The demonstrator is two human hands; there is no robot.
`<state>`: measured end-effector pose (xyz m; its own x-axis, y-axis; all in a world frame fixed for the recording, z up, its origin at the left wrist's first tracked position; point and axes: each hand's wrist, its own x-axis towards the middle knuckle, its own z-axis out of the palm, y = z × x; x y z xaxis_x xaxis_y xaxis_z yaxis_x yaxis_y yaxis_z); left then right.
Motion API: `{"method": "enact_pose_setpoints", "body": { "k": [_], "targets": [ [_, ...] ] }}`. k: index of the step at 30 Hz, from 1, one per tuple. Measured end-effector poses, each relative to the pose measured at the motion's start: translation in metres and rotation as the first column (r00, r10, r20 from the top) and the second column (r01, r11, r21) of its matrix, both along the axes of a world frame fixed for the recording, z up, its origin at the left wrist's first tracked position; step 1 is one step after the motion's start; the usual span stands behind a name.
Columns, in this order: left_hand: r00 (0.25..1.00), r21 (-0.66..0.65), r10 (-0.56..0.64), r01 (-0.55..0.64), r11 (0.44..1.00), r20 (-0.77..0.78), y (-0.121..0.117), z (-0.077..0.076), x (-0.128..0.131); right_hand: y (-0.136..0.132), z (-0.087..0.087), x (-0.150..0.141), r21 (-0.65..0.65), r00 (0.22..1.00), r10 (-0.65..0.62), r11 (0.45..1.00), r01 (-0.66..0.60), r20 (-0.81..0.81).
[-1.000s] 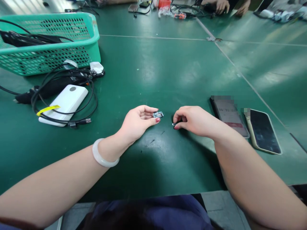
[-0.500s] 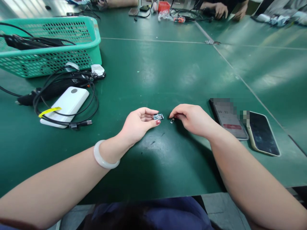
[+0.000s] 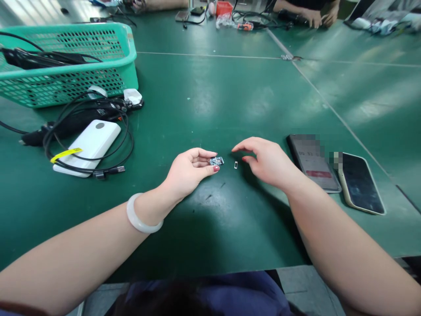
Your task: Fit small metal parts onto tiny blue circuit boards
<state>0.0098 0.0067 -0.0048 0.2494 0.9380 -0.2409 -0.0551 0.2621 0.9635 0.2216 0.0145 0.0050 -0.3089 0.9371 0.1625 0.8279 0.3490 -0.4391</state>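
Observation:
Between the thumb and fingers of my left hand (image 3: 189, 171) is a small circuit board (image 3: 217, 161), held just over the table. A tiny pale rectangular frame-like piece (image 3: 236, 165) lies on the green tabletop (image 3: 210, 105), to the right of the board. Close beside that piece, my right hand (image 3: 265, 162) is open, with thumb and index finger apart and nothing between them. The piece is too small to tell its kind.
A green plastic basket (image 3: 130, 66) with black items stands at the left. In front of it lie a white power bank (image 3: 88, 147) and coiled black cables. Two phones, one dark (image 3: 312, 162) and one pale-cased (image 3: 363, 182), lie right. Other people's hands (image 3: 314, 18) are across the table.
The fingers of my right hand have spread and lifted off the small pale piece, which now lies loose on the table. My left hand keeps its hold on the circuit board.

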Motion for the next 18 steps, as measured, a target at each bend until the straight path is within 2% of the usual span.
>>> {"method": "enact_pose_setpoints", "body": {
  "k": [2,4,6,13,18],
  "targets": [
    [1.000,-0.005,0.001,-0.001,1.000,-0.001,0.000,0.001,0.000,0.000,0.001,0.000,-0.062,0.995,-0.090,0.994,0.092,0.040],
    [1.000,-0.004,-0.004,0.004,1.000,0.000,0.000,0.001,0.000,0.000,0.001,-0.003,-0.140,0.992,-0.112,0.983,0.120,0.062],
    [1.000,-0.002,-0.006,0.006,1.000,-0.003,0.000,0.002,0.000,-0.001,-0.001,-0.008,-0.155,0.994,-0.079,0.984,0.089,0.070],
    [1.000,0.002,-0.001,0.001,1.000,-0.003,0.000,0.001,0.000,-0.002,-0.007,-0.012,-0.077,0.995,0.088,0.993,-0.084,0.046],
    [1.000,-0.002,-0.007,0.007,1.000,-0.003,0.001,0.001,0.000,0.000,-0.005,-0.007,-0.075,0.997,0.060,0.996,-0.056,0.054]
  ]
}}
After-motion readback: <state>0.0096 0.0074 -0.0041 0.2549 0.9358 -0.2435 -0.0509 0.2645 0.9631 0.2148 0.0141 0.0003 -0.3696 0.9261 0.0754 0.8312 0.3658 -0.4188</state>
